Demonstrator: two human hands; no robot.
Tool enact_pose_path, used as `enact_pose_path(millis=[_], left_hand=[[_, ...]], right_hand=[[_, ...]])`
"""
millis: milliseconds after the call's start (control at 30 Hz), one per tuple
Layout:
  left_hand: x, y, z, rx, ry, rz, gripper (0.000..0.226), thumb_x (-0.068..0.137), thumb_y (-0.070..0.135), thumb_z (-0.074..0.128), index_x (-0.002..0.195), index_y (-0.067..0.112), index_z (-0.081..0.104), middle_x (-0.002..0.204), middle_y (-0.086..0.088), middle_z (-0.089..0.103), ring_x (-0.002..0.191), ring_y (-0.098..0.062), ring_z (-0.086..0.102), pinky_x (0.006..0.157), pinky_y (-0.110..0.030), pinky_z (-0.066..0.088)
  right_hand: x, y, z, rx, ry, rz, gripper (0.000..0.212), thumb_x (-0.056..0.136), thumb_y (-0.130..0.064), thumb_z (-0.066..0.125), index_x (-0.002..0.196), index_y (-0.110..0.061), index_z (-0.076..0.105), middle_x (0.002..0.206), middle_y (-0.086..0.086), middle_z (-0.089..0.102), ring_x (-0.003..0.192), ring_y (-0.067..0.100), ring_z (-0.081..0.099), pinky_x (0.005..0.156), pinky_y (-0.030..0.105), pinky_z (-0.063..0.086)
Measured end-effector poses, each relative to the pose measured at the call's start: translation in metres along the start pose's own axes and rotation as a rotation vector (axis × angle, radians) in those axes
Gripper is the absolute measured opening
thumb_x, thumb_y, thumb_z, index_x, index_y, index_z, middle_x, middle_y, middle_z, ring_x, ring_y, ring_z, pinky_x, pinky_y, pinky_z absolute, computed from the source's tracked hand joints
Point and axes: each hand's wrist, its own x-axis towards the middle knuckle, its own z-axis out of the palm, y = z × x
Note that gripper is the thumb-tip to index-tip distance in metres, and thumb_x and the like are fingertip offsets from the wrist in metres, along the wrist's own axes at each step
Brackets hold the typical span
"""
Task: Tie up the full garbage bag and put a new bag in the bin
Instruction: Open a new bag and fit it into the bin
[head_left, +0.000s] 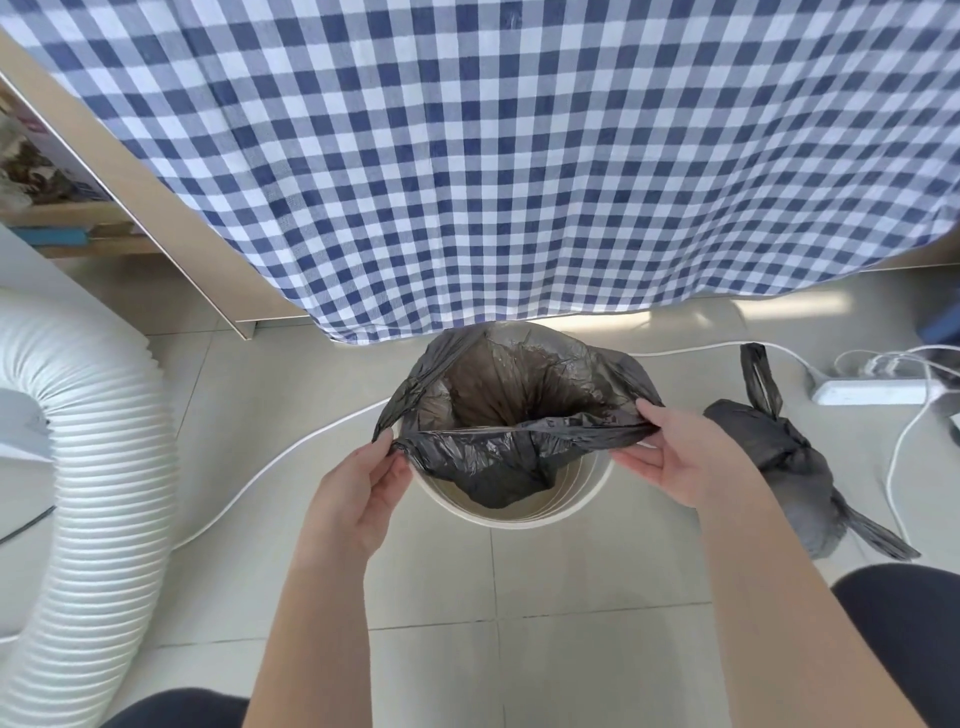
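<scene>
Both hands, left and right, pinch the crinkled black bag's glossy mouth, stretched open over the round white bin; the knotted full bag slumps on smooth tiles just right

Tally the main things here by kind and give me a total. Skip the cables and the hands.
Black garbage bags: 2, the new bag and the tied bag
White bin: 1
White ribbed hose: 1
Power strip: 1
Checked cloth: 1
Total: 6
</scene>
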Motion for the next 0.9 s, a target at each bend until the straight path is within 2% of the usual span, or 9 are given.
enact_pose_path(millis=[100, 167, 233, 300, 367, 467, 533, 700, 900], left_hand=[[0.0, -0.002, 0.0, -0.028, -0.013, -0.008, 0.007, 0.101, 0.005, 0.066, 0.102, -0.001, 0.069, 0.082, -0.011, 0.076, 0.057, -0.012, 0.065, 0.071, -0.022, 0.064], [-0.003, -0.003, 0.002, -0.023, -0.025, -0.013, 0.007, 0.101, 0.005, 0.066, 0.101, -0.002, 0.07, 0.08, -0.011, 0.076, 0.055, -0.012, 0.066, 0.07, -0.021, 0.064], [-0.005, -0.004, 0.004, 0.004, -0.03, -0.007, 0.007, 0.101, 0.006, 0.066, 0.1, 0.0, 0.07, 0.08, -0.01, 0.076, 0.055, -0.011, 0.066, 0.069, -0.02, 0.063], [-0.005, -0.003, 0.005, 0.038, -0.028, 0.002, 0.007, 0.101, 0.008, 0.066, 0.101, 0.001, 0.069, 0.083, -0.009, 0.074, 0.056, -0.01, 0.064, 0.071, -0.021, 0.063], [-0.005, -0.002, 0.004, 0.084, -0.01, -0.003, 0.007, 0.101, 0.012, 0.068, 0.099, 0.005, 0.068, 0.078, -0.007, 0.071, 0.057, -0.011, 0.061, 0.081, -0.03, 0.063], [-0.006, -0.006, 0.0, 0.157, 0.024, -0.035, 0.009, 0.101, 0.02, 0.069, 0.101, 0.012, 0.066, 0.069, -0.002, 0.069, 0.062, -0.013, 0.058, 0.095, -0.052, 0.059], [-0.006, -0.009, -0.002, 0.122, 0.023, -0.035, 0.013, 0.102, 0.019, 0.068, 0.112, 0.011, 0.066, 0.071, -0.001, 0.069, 0.06, -0.011, 0.059, 0.101, -0.055, 0.055], [-0.005, -0.014, -0.007, -0.064, -0.071, -0.07, 0.016, 0.106, 0.014, 0.059, 0.121, 0.01, 0.064, 0.077, 0.0, 0.071, 0.056, -0.008, 0.064, 0.1, -0.05, 0.055], [-0.001, -0.016, -0.006, -0.134, -0.111, -0.064, 0.019, 0.109, 0.012, 0.053, 0.126, 0.01, 0.061, 0.095, -0.005, 0.071, 0.057, -0.01, 0.064, 0.086, -0.046, 0.064]], right_hand=[[0.005, 0.013, 0.001, 0.113, 0.021, 0.019, 0.013, 0.108, -0.022, 0.055, 0.097, -0.016, 0.059, 0.054, -0.004, 0.065, 0.071, 0.019, 0.066, 0.064, 0.033, 0.055], [0.002, 0.02, 0.004, 0.177, 0.027, 0.01, 0.016, 0.105, -0.026, 0.061, 0.091, -0.019, 0.056, 0.044, -0.008, 0.049, 0.064, 0.014, 0.056, 0.064, 0.031, 0.051], [-0.006, 0.028, 0.008, 0.195, -0.006, -0.038, 0.017, 0.096, -0.03, 0.074, 0.096, -0.015, 0.066, 0.057, -0.002, 0.066, 0.072, 0.019, 0.065, 0.076, 0.037, 0.059], [-0.009, 0.037, 0.011, 0.121, -0.013, -0.097, 0.031, 0.087, -0.026, 0.084, 0.109, -0.008, 0.072, 0.091, 0.011, 0.081, 0.091, 0.028, 0.075, 0.09, 0.044, 0.062], [-0.011, 0.046, 0.012, 0.034, 0.022, -0.145, 0.027, 0.088, -0.015, 0.082, 0.111, -0.004, 0.072, 0.101, 0.015, 0.081, 0.09, 0.029, 0.077, 0.086, 0.043, 0.062], [-0.012, 0.05, 0.009, -0.006, 0.034, -0.163, 0.016, 0.094, -0.005, 0.073, 0.109, -0.002, 0.069, 0.106, 0.02, 0.078, 0.089, 0.033, 0.076, 0.082, 0.039, 0.06], [-0.011, 0.047, 0.005, -0.013, 0.023, -0.179, 0.019, 0.097, -0.002, 0.068, 0.116, 0.0, 0.068, 0.105, 0.02, 0.079, 0.093, 0.037, 0.076, 0.087, 0.042, 0.059], [-0.011, 0.046, 0.007, 0.138, -0.03, -0.093, 0.01, 0.101, 0.0, 0.06, 0.104, -0.005, 0.068, 0.086, 0.009, 0.08, 0.09, 0.028, 0.072, 0.085, 0.04, 0.057], [-0.011, 0.051, 0.014, 0.332, -0.091, 0.015, 0.009, 0.103, -0.019, 0.057, 0.107, -0.015, 0.065, 0.093, 0.003, 0.068, 0.079, 0.019, 0.058, 0.069, 0.033, 0.044]])
